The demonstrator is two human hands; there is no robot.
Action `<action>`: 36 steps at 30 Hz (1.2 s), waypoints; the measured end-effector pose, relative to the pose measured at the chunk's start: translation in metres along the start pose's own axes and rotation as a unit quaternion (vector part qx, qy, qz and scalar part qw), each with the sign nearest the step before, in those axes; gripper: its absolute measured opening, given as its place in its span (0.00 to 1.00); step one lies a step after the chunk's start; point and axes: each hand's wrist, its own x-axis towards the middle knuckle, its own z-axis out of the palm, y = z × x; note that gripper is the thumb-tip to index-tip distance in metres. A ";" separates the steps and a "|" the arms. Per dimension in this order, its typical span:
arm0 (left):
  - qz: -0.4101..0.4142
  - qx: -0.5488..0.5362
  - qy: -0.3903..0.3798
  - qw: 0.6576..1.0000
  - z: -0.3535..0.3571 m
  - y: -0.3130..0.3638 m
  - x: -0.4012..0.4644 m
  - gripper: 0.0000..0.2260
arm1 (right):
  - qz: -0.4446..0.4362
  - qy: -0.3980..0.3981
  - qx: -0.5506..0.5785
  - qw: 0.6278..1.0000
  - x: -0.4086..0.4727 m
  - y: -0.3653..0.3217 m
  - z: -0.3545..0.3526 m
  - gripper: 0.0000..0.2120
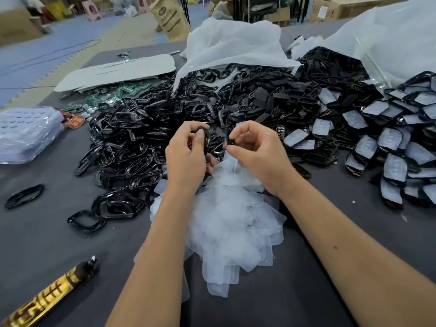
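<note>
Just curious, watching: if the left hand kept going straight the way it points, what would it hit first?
Probably the heap of black frames just beyond the left hand, which grips one black piece; depth is unclear.

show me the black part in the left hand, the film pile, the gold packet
black part (pixel 208 138): head view, shiny rim
film pile (pixel 226 223): head view, its middle
gold packet (pixel 47 296): head view, its middle

No text is legible; the brown paper sack's (pixel 170 18) print blurs.
</note>
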 end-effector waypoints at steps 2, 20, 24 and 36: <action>0.002 -0.019 -0.018 1.000 0.003 -0.001 0.001 0.10 | 0.005 0.011 0.005 1.000 -0.001 0.004 0.000 0.09; -0.046 -0.062 0.047 0.996 0.004 -0.005 0.002 0.02 | -0.001 0.056 0.004 0.998 -0.002 0.010 -0.001 0.16; -0.036 -0.068 0.044 0.996 0.003 -0.006 0.002 0.07 | -0.017 0.052 0.006 0.998 -0.003 0.010 -0.001 0.18; -0.104 -0.162 0.089 0.977 0.002 -0.004 0.004 0.06 | -0.015 0.041 0.035 0.998 -0.003 0.010 -0.001 0.19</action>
